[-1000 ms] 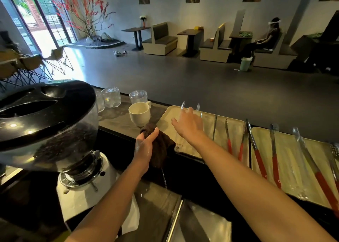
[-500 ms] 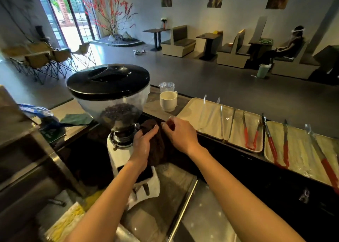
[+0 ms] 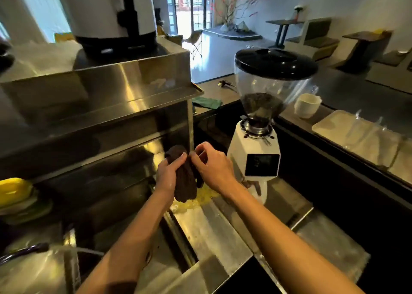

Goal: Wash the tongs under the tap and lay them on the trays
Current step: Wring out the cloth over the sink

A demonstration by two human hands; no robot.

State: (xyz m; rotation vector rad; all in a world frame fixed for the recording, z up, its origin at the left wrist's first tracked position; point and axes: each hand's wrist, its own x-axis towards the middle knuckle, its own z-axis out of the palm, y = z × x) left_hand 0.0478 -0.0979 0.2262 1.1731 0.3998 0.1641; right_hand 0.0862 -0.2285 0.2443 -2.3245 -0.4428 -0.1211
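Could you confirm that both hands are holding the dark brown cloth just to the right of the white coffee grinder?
Not quite: the head view shows the left hand and right hand holding the dark brown cloth to the left of the white coffee grinder, not the right.

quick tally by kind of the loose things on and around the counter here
brown cloth: 1
coffee grinder: 1
white cup: 1
green cloth: 1
beige tray: 1 in clear view
Total: 5
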